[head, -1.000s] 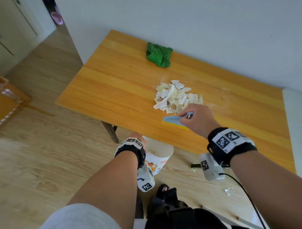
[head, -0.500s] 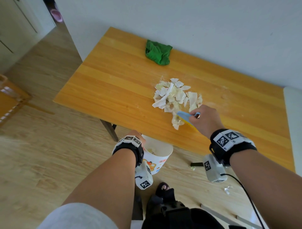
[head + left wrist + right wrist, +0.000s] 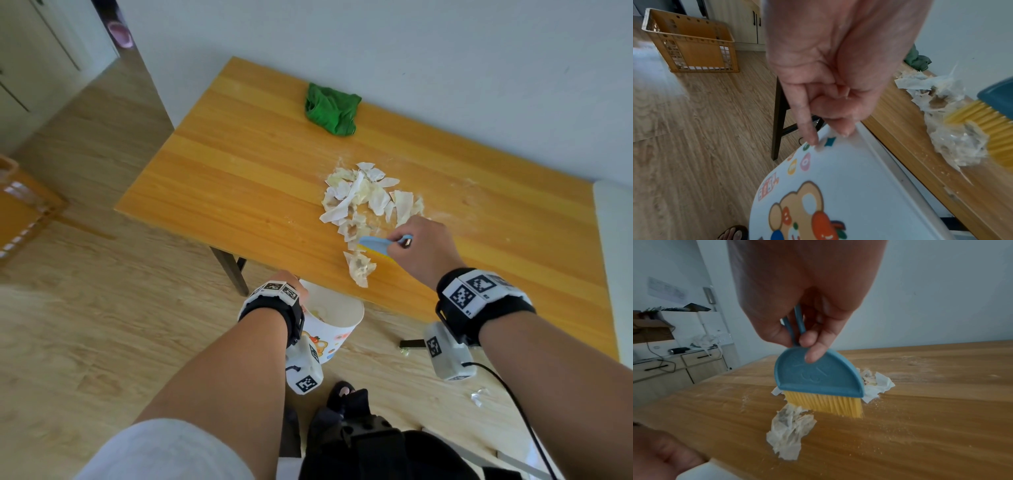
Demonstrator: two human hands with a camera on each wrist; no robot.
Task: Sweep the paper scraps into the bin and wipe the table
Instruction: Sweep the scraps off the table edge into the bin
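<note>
Brush [image 3: 819, 381] sweeps scraps [image 3: 363, 202] (table edge).

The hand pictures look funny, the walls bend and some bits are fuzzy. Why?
Very wide lenses. In the left wrist view the left hand fills the frame, and the brush at the edge is blurred. In the right wrist view the table looks dim and the right hand is dark and soft. In the head view the table edge slants.

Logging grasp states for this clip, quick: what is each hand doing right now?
Left hand: fingers curled over the rim of the white bin, holding it.
Right hand: gripping the handle of the blue brush.
</note>
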